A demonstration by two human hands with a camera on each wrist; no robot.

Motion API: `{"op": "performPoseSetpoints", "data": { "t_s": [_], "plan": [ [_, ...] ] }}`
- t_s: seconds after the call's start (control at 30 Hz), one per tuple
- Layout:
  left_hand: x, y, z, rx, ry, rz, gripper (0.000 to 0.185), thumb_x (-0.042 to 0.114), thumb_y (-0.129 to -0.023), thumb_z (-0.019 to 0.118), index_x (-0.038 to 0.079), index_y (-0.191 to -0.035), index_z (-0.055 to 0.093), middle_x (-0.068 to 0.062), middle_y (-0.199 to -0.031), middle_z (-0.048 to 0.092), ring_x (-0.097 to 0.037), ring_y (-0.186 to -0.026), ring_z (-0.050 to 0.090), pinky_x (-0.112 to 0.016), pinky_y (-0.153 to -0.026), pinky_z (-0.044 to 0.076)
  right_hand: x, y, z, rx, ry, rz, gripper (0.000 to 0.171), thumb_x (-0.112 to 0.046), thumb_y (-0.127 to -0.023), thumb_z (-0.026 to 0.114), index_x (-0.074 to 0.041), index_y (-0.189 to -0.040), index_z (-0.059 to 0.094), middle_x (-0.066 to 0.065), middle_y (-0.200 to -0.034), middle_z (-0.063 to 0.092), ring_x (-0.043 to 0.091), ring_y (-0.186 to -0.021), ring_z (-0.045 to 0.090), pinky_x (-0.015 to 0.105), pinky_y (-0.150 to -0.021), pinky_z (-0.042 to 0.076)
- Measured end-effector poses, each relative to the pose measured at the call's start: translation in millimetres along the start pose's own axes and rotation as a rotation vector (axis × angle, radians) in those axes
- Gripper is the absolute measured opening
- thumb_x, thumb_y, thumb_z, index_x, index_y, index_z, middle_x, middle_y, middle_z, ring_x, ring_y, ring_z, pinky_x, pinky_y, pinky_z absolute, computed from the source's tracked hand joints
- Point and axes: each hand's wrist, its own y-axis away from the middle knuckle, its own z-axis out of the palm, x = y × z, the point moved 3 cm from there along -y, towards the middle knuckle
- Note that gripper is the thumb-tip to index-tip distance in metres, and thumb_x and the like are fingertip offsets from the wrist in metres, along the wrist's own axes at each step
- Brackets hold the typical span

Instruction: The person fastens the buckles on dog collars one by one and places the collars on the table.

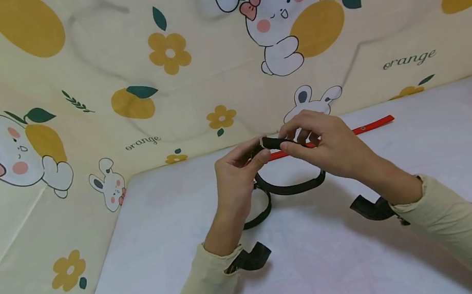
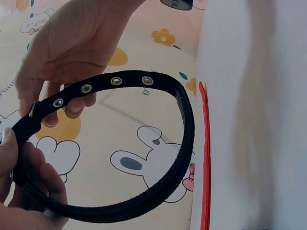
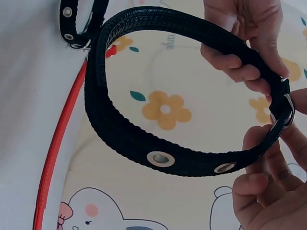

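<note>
A black strap collar (image 1: 294, 188) with metal eyelets is bent into a loop and held up above the table. My left hand (image 1: 234, 181) grips it near its metal buckle, with fingers curled round the band (image 2: 115, 213). At the same joined part, my right hand (image 1: 334, 143) pinches the strap between thumb and fingers; a metal ring (image 3: 289, 111) shows there. Several eyelets run along the band in the left wrist view. The fingers partly hide the buckle, so whether it is fastened cannot be told.
A red strap (image 1: 373, 125) with an eyelet lies on the white table (image 1: 322, 268) behind the hands. A smaller black loop with eyelets (image 3: 67, 24) lies near the red strap's end. Behind the table hangs a rabbit-and-orange patterned cloth (image 1: 189, 92). Black mounts (image 1: 254, 257) sit at both wrists.
</note>
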Motion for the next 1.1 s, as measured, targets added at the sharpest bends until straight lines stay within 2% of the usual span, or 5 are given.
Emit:
{"op": "performPoseSetpoints", "data": {
  "t_s": [0.3,0.47,0.63,0.9,1.1],
  "plan": [
    [0.5,1.2,0.3,0.017,0.022,0.013,0.033,0.000,-0.088,0.070,-0.003,-0.120,0.067,0.004,-0.102,0.073,-0.012,-0.094,0.066,-0.022,-0.084,0.054,1.2,-1.0,-0.2,0.017,0.028,-0.018,0.009,-0.022,-0.091,0.072,-0.022,-0.101,0.072,-0.007,-0.097,0.065,0.007,-0.078,0.062,0.024,-0.070,0.044],
    [-0.2,0.9,1.3,-0.018,-0.001,0.016,0.032,-0.001,-0.090,0.068,-0.003,-0.122,0.066,-0.004,-0.111,0.071,-0.013,-0.102,0.063,-0.023,-0.087,0.053,1.9,-1.0,-0.1,0.019,0.046,-0.021,0.010,-0.022,-0.091,0.073,-0.021,-0.101,0.072,-0.007,-0.097,0.065,0.007,-0.080,0.061,0.024,-0.071,0.045],
    [-0.5,0.6,2.4,-0.041,-0.017,0.003,0.031,0.003,-0.093,0.067,0.000,-0.123,0.065,-0.010,-0.118,0.068,-0.014,-0.107,0.062,-0.024,-0.091,0.053,1.5,-1.5,1.2,0.005,0.063,-0.015,0.014,-0.026,-0.092,0.073,-0.021,-0.104,0.072,-0.006,-0.099,0.065,0.008,-0.083,0.059,0.030,-0.072,0.047],
    [-0.2,1.1,2.4,-0.023,0.010,-0.003,0.027,0.005,-0.095,0.064,0.000,-0.122,0.063,0.004,-0.105,0.065,-0.012,-0.094,0.060,-0.021,-0.080,0.050,1.4,-1.6,4.1,-0.027,0.084,0.034,0.024,-0.035,-0.089,0.075,-0.022,-0.110,0.073,-0.007,-0.099,0.067,0.011,-0.087,0.058,0.033,-0.070,0.045],
    [0.3,1.0,1.0,-0.018,0.049,-0.011,0.026,0.004,-0.099,0.056,-0.002,-0.125,0.055,-0.002,-0.108,0.064,-0.016,-0.093,0.064,-0.021,-0.080,0.050,2.5,-1.6,2.8,-0.021,0.081,0.049,0.023,-0.034,-0.089,0.075,-0.023,-0.109,0.073,-0.007,-0.091,0.072,0.009,-0.083,0.061,0.033,-0.073,0.046]
  ]
}}
